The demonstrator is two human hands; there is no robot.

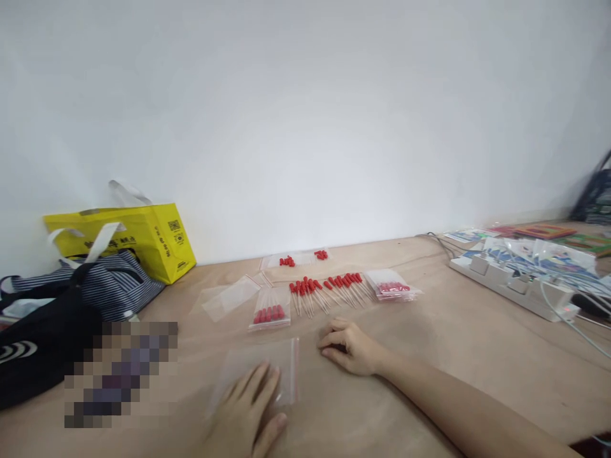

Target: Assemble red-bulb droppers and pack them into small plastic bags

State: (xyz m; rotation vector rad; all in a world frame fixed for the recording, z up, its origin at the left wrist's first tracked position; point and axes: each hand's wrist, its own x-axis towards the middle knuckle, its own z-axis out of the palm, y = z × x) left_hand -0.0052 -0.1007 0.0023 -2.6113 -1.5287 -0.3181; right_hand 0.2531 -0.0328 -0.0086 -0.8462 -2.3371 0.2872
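Note:
My left hand (248, 413) lies flat with fingers spread on a clear zip-lock bag (286, 369), which looks flat. My right hand (351, 346) rests on the table to its right, fingers curled in towards the thumb, with nothing visible in them. Beyond it, loose thin sticks with red tips (305, 289) lie fanned out in rows. Left of these sits a small zip bag with several red-tipped sticks (270, 312) inside. On their right, a stack of filled bags (391, 285) shows red tips through the plastic. More clear bags (233, 296) lie flat at the left.
Near the wall, another clear bag (304, 257) has red tips at both ends. A yellow tote bag (167, 245), a striped bag (128, 280) and a black item (42, 356) crowd the left. A power strip (510, 286) with cables and colourful sheets (544, 254) lies right.

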